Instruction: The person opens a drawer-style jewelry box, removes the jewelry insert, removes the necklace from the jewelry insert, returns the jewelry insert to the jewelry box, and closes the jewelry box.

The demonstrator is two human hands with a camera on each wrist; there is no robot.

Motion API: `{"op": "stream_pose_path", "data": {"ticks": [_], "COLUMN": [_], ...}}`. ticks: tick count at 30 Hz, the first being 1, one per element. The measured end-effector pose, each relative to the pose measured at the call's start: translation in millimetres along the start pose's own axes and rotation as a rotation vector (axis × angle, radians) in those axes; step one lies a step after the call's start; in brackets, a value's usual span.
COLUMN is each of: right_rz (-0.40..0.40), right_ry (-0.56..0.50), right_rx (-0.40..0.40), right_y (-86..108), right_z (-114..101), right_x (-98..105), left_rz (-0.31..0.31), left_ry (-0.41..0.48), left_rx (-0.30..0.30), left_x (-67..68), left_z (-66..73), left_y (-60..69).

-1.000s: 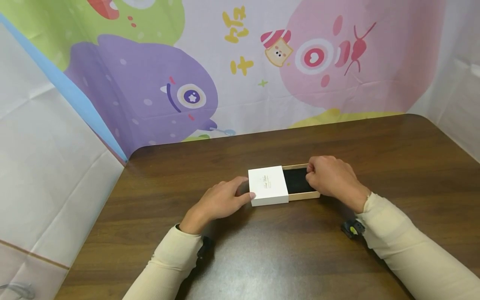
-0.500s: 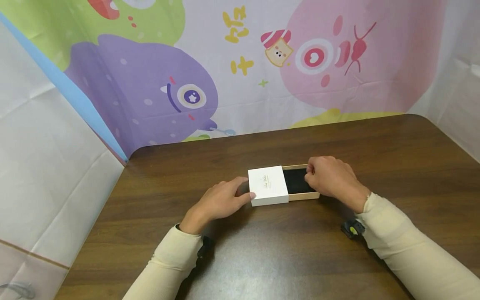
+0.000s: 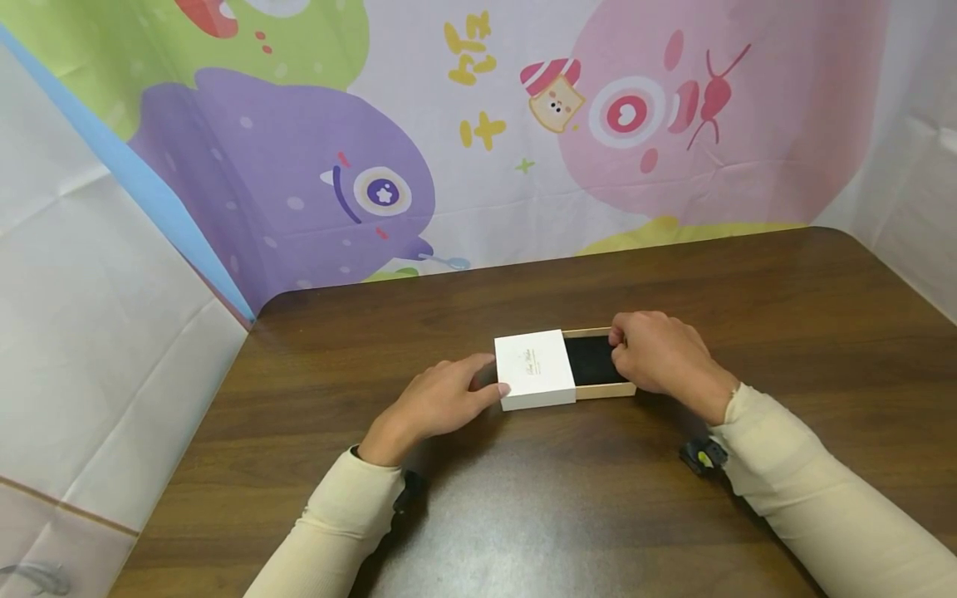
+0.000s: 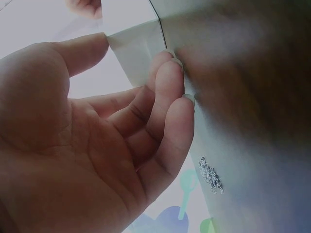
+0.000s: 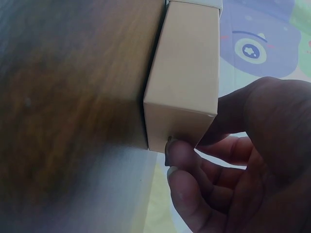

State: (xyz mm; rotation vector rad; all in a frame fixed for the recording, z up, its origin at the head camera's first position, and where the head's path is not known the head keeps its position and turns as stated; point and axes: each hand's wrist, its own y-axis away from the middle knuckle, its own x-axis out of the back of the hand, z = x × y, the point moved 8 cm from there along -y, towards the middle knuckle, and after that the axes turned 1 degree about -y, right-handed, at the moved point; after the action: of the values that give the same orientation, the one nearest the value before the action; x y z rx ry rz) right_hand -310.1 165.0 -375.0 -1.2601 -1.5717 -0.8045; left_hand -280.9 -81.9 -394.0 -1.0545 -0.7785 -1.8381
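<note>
A white slide-out gift box with small gold lettering lies on the table; its sleeve is at the left. From the sleeve's right side a tan drawer with a black lining stands partly pulled out. My left hand holds the sleeve's left end, thumb at the near corner and a finger at the far one. The other fingers are loosely bent in the left wrist view. My right hand pinches the drawer's end wall, thumb over the rim and a fingertip outside. The hand hides part of the drawer.
A small silver chain-like thing lies on the table beyond the left fingers; the head view does not show it. The brown wooden table meets a cartoon-printed curtain at the back and pale wall coverings at both sides.
The drawer has slid very slightly left into the sleeve, with my right fingertips shifting a little on its end. My left hand and the sleeve are nearly still.
</note>
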Motion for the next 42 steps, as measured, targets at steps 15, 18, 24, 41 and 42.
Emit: {"op": "stream_pose_path", "data": {"ticks": [15, 18, 24, 41, 42], "right_rz": [0.004, 0.006, 0.011, 0.028, 0.029], "right_ry": [0.015, 0.018, 0.013, -0.003, -0.002], "right_rx": [0.029, 0.036, 0.046, 0.079, 0.080], "right_y": [-0.3, -0.7, -0.3, -0.8, -0.8], "right_z": [-2.3, -3.0, -3.8, -6.0, -6.1], "right_x": [-0.4, -0.7, -0.4, -1.0, -0.9], "left_rz": [-0.002, 0.002, 0.007, 0.006, 0.006], "left_ry": [0.006, 0.005, 0.004, 0.019, 0.018], "left_rx": [-0.011, -0.013, -0.019, -0.011, -0.011], "left_x": [0.1, 0.1, -0.1, 0.1, 0.3], "left_z": [1.1, 1.0, 0.5, 0.3, 0.4], "left_y": [0.1, 0.0, -1.3, -1.0, -1.0]}}
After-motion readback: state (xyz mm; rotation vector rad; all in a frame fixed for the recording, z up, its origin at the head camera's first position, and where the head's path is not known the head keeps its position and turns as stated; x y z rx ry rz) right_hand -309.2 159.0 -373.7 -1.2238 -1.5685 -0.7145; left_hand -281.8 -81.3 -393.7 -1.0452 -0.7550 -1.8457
